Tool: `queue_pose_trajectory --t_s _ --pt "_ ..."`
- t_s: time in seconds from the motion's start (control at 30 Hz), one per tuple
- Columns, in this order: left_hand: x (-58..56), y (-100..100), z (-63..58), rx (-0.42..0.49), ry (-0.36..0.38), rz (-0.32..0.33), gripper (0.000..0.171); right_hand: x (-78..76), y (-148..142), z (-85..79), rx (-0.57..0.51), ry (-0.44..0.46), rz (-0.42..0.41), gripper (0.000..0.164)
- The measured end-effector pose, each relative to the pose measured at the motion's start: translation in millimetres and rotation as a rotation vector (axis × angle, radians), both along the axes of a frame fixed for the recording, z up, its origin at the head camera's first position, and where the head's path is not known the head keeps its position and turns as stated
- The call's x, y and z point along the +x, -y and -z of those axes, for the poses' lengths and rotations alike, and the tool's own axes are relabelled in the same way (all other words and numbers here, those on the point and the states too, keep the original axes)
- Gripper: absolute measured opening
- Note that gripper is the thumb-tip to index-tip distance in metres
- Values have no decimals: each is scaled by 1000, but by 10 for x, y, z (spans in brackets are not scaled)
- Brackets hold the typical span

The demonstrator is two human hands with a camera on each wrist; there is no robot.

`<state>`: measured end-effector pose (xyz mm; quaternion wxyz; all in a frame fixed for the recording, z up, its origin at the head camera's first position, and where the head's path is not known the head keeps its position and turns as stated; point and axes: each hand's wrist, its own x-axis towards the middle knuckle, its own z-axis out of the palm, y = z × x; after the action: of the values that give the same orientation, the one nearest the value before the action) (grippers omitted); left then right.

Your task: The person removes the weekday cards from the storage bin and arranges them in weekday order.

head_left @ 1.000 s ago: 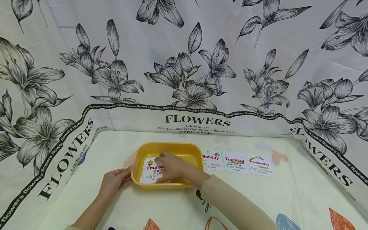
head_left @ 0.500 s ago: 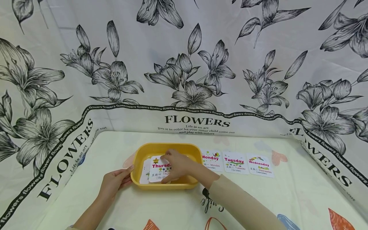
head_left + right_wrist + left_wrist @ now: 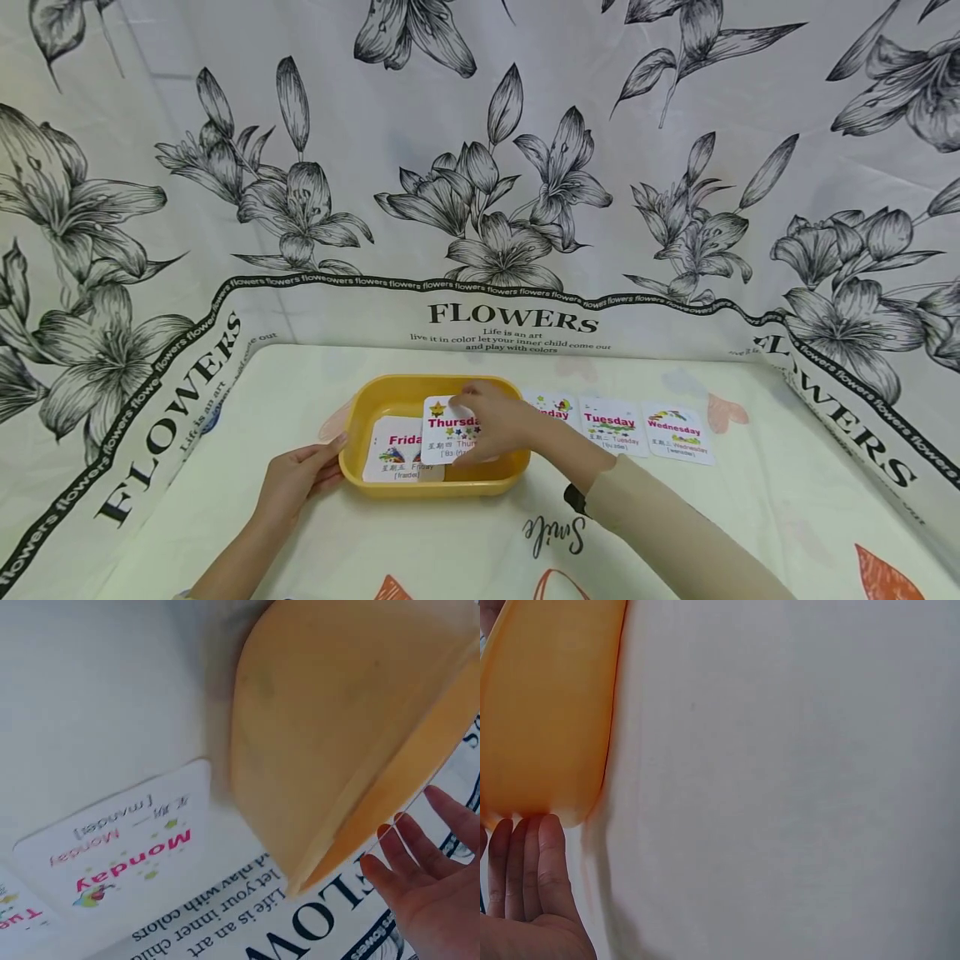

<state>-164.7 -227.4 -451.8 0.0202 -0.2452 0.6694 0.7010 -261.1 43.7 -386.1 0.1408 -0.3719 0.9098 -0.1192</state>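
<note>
My right hand (image 3: 501, 423) pinches a white Thursday card (image 3: 442, 435) by its right side, above the yellow plastic basin (image 3: 420, 490). Below it in the basin lies a Friday card (image 3: 392, 457), with the edge of another card showing at its right. At the basin's left end, my left hand (image 3: 296, 477) holds the rim, thumb on top. The left wrist view shows straight fingers (image 3: 551, 859) with their tips against the basin wall. In the right wrist view the Thursday card appears edge-on at the fingertips.
Right of the basin, a Monday card (image 3: 135, 844), a Tuesday card (image 3: 611, 427) and a Wednesday card (image 3: 679, 433) lie in a row on the pale tablecloth (image 3: 675, 508). The right hand partly covers Monday in the head view. A floral curtain (image 3: 480, 208) hangs behind.
My right hand has lifted the Thursday card from the basin's left part, moving it up and to the right. This uncovers the Friday card. My left hand stays at the rim.
</note>
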Motion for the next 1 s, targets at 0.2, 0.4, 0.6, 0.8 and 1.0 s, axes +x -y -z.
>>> queue_pose_trajectory --t_s 0.2,0.4,0.6,0.8,1.0 --pt "-6 1 8 -5 0 2 57 -37 -201 -53 -38 2 25 79" --pt "-11 -4 11 -22 5 5 63 -38 -439 -96 -68 15 61 79" --pt "-8 5 18 -13 12 5 63 -35 -689 -144 -93 9 76 78" --pt "-14 8 18 -2 9 4 60 -26 -934 -171 -101 -13 75 77" --pt "-5 15 13 -1 17 12 61 -14 -1150 -162 -94 -34 81 76"
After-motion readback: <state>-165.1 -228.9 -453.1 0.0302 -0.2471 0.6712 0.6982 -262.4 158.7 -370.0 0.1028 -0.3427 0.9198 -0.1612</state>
